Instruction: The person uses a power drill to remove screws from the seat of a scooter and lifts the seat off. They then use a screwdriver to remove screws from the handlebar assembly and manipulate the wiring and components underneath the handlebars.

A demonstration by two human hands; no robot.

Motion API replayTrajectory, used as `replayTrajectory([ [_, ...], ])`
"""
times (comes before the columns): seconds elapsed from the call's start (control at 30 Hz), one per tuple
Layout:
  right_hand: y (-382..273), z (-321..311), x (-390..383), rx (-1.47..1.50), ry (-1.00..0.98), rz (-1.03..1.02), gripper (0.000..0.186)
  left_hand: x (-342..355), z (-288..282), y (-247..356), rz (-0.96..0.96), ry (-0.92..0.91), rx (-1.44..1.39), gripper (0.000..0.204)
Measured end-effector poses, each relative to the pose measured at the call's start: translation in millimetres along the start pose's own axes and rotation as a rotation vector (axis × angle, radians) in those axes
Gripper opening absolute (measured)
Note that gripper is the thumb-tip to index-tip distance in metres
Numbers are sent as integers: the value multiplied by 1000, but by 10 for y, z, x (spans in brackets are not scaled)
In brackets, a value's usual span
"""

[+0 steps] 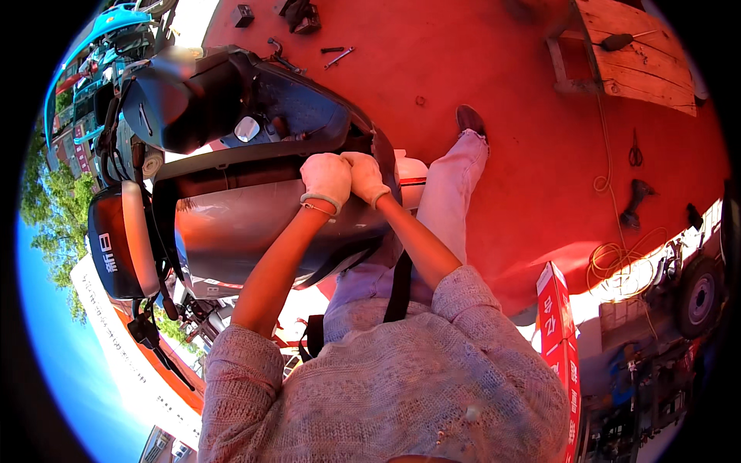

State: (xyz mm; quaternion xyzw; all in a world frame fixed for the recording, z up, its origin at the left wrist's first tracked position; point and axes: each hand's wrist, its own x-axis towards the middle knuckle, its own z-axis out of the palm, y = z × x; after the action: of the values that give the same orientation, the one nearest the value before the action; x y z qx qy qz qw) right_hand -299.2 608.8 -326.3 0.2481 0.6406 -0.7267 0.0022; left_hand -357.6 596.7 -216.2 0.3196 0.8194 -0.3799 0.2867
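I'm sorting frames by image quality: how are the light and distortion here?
Head view: hard sunlight, strong shadows on the red floor; glare on the scooter's silver panel; the fisheye bends edges toward a black rim; both gloved hands, left hand and right hand, look sharp.

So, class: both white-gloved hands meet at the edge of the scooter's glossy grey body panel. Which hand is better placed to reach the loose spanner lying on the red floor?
The right hand, probably: it sits nearer the panel edge facing the spanner, while the left hand lies further over the panel.
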Motion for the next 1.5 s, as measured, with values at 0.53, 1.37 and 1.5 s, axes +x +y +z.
replayTrajectory([
  [0.53, -413, -297, -537, -249, -54, -314, 29, -955, -444, -72, -38, 376, -179, 23],
  [1.37, -513, -83, 952, -78, -311, 198, 30, -2927, 3081, 1006, -964, 658, -2962, 23],
  [1.5, -881, 54, 642, -279, -258, 49, 28, -2199, 3855, 1118, -1103, 504, -3136, 28],
])
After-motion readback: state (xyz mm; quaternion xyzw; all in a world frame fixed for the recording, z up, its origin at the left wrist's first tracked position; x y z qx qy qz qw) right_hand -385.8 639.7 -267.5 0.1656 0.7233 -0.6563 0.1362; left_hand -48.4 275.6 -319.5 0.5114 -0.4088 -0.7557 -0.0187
